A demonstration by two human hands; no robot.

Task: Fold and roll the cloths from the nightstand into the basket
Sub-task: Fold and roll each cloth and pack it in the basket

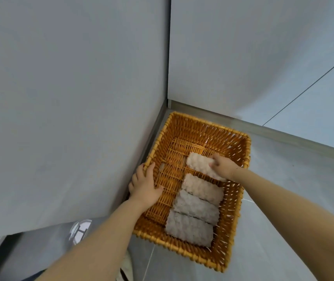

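Note:
An orange wicker basket (208, 126) stands on the grey floor in a corner. Along its right side lie three rolled grey-white cloths: one at the front (189, 230), one behind it (196, 207), and a third (202, 188). My right hand (221, 165) grips a fourth rolled cloth (198, 162) from its right end, low inside the basket beyond the third roll. My left hand (144, 184) holds the basket's left rim, fingers curled over the outside and thumb inside.
Grey walls (70, 118) close in at the left and behind the basket. Grey tiled floor (283, 240) spreads to the right and front. The basket's left half shows bare wicker. A shiny reflection (80, 230) lies on the floor at lower left.

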